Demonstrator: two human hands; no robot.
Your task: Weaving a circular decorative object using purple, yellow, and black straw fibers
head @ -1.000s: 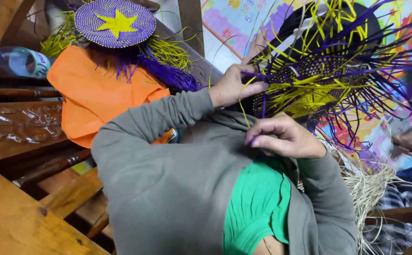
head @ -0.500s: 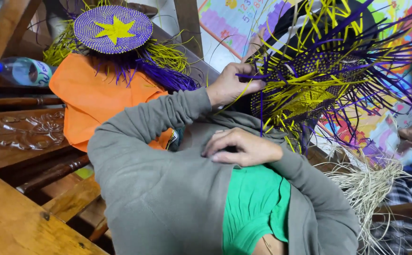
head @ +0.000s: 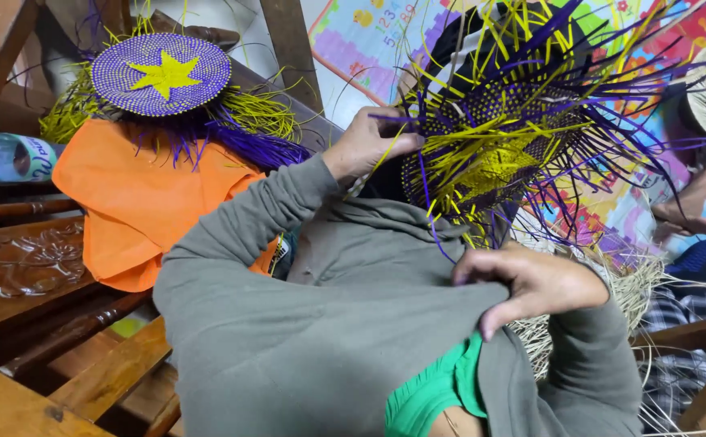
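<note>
Nearest the camera, the right hand (head: 543,283) lay on the grey hooded top (head: 345,324), its fingers curled and pinching a fold of the cloth just below the woven piece. A green shirt (head: 434,392) showed under the grey top's lower edge.

Just above that hand sat the half-woven purple and yellow piece (head: 490,146), a dark round mesh with loose yellow and purple strands bristling out on every side. The left hand (head: 365,146) gripped its left edge, thumb laid along the rim and fingers closed behind it; what the hidden fingertips pressed could not be told.

Left of the woven piece an orange cloth (head: 135,202) draped over a carved wooden bench (head: 21,267), and on the cloth's upper end rested a finished purple disc with a yellow star (head: 161,74). A clear plastic bottle (head: 9,158) lay farther left.

Right of the woven piece, probably another person's hand (head: 680,214) rested on a bright patterned mat (head: 644,186).
</note>
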